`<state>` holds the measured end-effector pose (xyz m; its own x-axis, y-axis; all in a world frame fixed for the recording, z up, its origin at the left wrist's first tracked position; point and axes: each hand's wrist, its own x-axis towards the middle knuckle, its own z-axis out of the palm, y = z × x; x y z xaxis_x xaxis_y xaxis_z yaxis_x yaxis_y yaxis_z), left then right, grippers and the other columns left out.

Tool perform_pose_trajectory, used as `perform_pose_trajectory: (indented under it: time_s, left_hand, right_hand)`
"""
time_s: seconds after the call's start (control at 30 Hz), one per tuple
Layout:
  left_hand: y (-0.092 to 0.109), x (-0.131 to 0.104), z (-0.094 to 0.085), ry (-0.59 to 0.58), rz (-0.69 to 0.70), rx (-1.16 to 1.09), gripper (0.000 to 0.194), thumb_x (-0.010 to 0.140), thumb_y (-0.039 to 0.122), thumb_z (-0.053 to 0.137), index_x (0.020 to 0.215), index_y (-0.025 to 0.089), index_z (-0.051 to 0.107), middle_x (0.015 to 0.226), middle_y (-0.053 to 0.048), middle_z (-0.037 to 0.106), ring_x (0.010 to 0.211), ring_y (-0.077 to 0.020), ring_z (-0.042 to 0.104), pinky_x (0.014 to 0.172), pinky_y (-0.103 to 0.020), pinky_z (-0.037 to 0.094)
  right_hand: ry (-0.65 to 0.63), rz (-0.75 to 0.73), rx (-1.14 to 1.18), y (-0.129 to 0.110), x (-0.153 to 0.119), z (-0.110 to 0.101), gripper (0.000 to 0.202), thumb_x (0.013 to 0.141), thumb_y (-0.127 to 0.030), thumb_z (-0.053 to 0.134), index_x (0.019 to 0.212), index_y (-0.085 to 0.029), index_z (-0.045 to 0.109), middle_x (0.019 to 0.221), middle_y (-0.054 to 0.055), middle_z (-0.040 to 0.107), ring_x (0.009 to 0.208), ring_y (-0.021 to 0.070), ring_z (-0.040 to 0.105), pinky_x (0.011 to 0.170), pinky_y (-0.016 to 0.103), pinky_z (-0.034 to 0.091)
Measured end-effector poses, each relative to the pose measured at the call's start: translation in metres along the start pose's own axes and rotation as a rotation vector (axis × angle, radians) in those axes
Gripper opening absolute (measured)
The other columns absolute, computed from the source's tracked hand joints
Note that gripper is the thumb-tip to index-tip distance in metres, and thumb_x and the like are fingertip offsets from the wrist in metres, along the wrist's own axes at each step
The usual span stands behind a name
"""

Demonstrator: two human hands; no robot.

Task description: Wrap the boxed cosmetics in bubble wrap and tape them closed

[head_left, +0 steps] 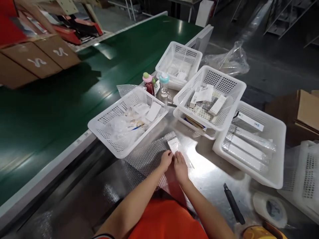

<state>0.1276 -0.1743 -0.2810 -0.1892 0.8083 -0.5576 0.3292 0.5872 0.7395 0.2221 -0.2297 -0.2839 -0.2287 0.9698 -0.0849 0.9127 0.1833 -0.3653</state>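
Note:
A small white box (173, 143) lies on a sheet of bubble wrap (147, 156) on the metal table, near the middle of the view. My left hand (166, 160) is closed at the box's lower left, its fingertips pinched on the edge of the box or the wrap; which of these is too small to tell. Beside it, my right hand (180, 166) rests with its fingers pressed together on the wrap at the box's lower end. Part of the wrap extends to the right of the box.
White baskets (119, 153) (225, 124) hold bags and small boxes. A white bin (279, 159) holds wrapped boxes at the right. A black cutter (233, 204) and a tape roll (269, 209) lie front right. Bottles (149, 87) stand behind. A green conveyor (57, 113) runs left.

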Motion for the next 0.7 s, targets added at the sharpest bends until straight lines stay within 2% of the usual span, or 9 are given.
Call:
perform_pose_trajectory:
  time_s: [0.1,0.17,0.27,0.37,0.43,0.5,0.53,0.6,0.7]
  left_hand:
    - [-0.004,-0.006,0.000,-0.014,-0.025,-0.067,0.029,0.086,0.041,0.054,0.065,0.020,0.052,0.064,0.003,0.056,0.063,-0.0119,0.053,0.063,-0.024,0.042]
    - [-0.005,-0.006,0.002,0.000,-0.037,-0.092,0.031,0.084,0.041,0.057,0.063,0.020,0.049,0.062,0.004,0.054,0.062,-0.0116,0.051,0.062,-0.023,0.041]
    - [-0.003,-0.001,0.003,0.018,-0.047,-0.127,0.033,0.077,0.034,0.064,0.055,0.020,0.043,0.055,0.007,0.045,0.059,-0.0104,0.045,0.060,-0.022,0.039]
    - [-0.001,0.004,0.000,0.003,-0.064,-0.186,0.031,0.074,0.027,0.064,0.053,0.019,0.044,0.053,0.007,0.042,0.057,-0.0089,0.042,0.057,-0.021,0.038]
    - [-0.001,0.006,-0.001,-0.018,-0.096,-0.231,0.029,0.074,0.025,0.064,0.054,0.019,0.046,0.053,0.008,0.042,0.054,-0.0079,0.042,0.056,-0.021,0.040]
    - [0.000,0.007,0.002,-0.041,-0.142,-0.279,0.029,0.076,0.027,0.065,0.055,0.019,0.046,0.053,0.008,0.042,0.052,-0.0077,0.044,0.056,-0.022,0.045]
    - [0.002,0.007,0.005,-0.048,-0.162,-0.303,0.030,0.076,0.028,0.065,0.056,0.019,0.046,0.053,0.008,0.042,0.051,-0.0079,0.046,0.056,-0.024,0.048]
    - [0.009,0.008,0.016,-0.052,-0.189,-0.344,0.032,0.077,0.029,0.066,0.056,0.019,0.045,0.052,0.008,0.044,0.051,-0.0083,0.050,0.060,-0.027,0.054]
    - [0.022,0.013,0.037,-0.052,-0.200,-0.380,0.033,0.075,0.028,0.070,0.053,0.019,0.047,0.051,0.007,0.046,0.051,-0.0091,0.053,0.061,-0.029,0.057]
  right_hand:
    - [-0.002,0.006,0.002,-0.014,-0.016,0.008,0.062,0.085,-0.003,0.044,0.146,-0.010,0.046,0.155,0.019,0.038,0.148,0.0346,0.028,0.117,0.057,0.030]
    - [-0.014,0.036,0.000,-0.026,-0.024,0.010,0.064,0.084,-0.007,0.048,0.148,-0.012,0.043,0.159,0.017,0.033,0.150,0.0373,0.019,0.118,0.062,0.022]
    - [-0.020,0.069,0.014,-0.027,-0.021,0.002,0.061,0.086,-0.009,0.047,0.147,-0.014,0.046,0.155,0.016,0.040,0.148,0.0367,0.027,0.115,0.060,0.027]
    - [-0.008,0.092,0.122,-0.001,0.000,-0.021,0.046,0.092,-0.013,0.042,0.134,-0.016,0.060,0.138,0.016,0.059,0.129,0.0305,0.052,0.105,0.048,0.041]
    - [0.016,0.172,0.169,0.023,0.022,-0.036,0.038,0.093,-0.025,0.050,0.128,-0.017,0.062,0.131,0.016,0.063,0.120,0.0293,0.056,0.100,0.044,0.045]
    - [-0.035,0.274,0.207,0.047,0.044,-0.045,0.051,0.085,-0.036,0.065,0.131,-0.014,0.059,0.131,0.017,0.061,0.116,0.0305,0.058,0.095,0.041,0.047]
    - [-0.100,0.306,0.242,0.057,0.053,-0.047,0.058,0.080,-0.038,0.071,0.131,-0.013,0.058,0.129,0.018,0.062,0.113,0.0302,0.060,0.093,0.040,0.048]
    - [-0.235,0.308,0.329,0.077,0.066,-0.046,0.055,0.075,-0.038,0.075,0.123,-0.014,0.062,0.119,0.015,0.066,0.105,0.0269,0.064,0.088,0.035,0.050]
    - [-0.228,0.275,0.356,0.105,0.073,-0.038,0.043,0.074,-0.038,0.073,0.110,-0.016,0.065,0.109,0.012,0.069,0.100,0.0261,0.066,0.086,0.033,0.050]
